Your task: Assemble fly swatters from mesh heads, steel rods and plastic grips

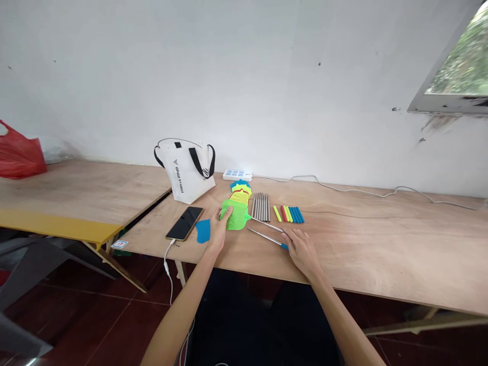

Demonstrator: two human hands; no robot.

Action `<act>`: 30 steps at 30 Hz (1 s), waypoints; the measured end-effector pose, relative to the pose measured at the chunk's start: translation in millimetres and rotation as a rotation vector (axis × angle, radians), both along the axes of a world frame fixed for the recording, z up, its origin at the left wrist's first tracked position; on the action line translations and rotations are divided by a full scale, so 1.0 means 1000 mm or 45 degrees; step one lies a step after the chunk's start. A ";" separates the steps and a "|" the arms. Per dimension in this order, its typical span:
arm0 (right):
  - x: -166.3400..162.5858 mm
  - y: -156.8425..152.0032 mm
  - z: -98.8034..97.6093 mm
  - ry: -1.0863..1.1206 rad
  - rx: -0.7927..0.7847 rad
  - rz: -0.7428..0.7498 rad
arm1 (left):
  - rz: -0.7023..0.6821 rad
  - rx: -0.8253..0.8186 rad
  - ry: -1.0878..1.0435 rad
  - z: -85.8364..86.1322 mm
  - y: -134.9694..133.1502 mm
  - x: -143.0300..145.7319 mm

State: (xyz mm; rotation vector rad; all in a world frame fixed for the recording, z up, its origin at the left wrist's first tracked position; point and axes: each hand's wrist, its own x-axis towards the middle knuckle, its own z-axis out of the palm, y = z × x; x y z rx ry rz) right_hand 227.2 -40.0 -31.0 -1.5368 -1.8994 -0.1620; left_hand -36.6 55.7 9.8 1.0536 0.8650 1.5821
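Observation:
My left hand (pixel 220 229) rests on the near left corner of a green mesh swatter head (pixel 235 215), fingers pressed onto its edge. Behind it lies a row of yellow and blue swatter heads (pixel 240 191). A loose blue swatter head (pixel 203 230) lies just left of my left hand. My right hand (pixel 302 247) lies flat on the wooden table (pixel 362 244), fingers on the blue-tipped end of a thin metal rod (pixel 266 236). A second rod (pixel 267 224) runs from the green head toward that hand. Several metal rods (pixel 261 206) and coloured plastic handles (pixel 288 214) lie beyond.
A phone (pixel 185 222) on a white charging cable lies at the left. A white tote bag (pixel 187 170) stands behind it, beside a power strip (pixel 237 175) against the wall. A second table (pixel 57 195) on the left bears a red plastic bag (pixel 19 155).

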 end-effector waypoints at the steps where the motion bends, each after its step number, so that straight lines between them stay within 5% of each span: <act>1: 0.000 0.000 0.000 -0.001 -0.002 0.001 | 0.026 0.030 0.044 0.000 0.001 -0.002; 5: 0.002 0.000 -0.001 -0.041 -0.004 -0.006 | 0.076 0.115 0.201 0.001 0.003 -0.010; 12: -0.001 -0.003 0.004 -0.048 -0.028 0.050 | -0.131 0.187 0.295 0.012 -0.006 -0.010; 20: -0.004 -0.004 0.004 -0.102 0.031 0.090 | -0.639 -0.055 0.500 0.017 -0.018 -0.005; 26: -0.007 -0.004 0.002 -0.156 0.050 0.227 | -0.699 -0.189 0.512 0.020 -0.025 -0.004; 30: -0.007 -0.004 0.003 -0.148 0.062 0.280 | -0.591 -0.193 0.401 0.014 -0.031 0.015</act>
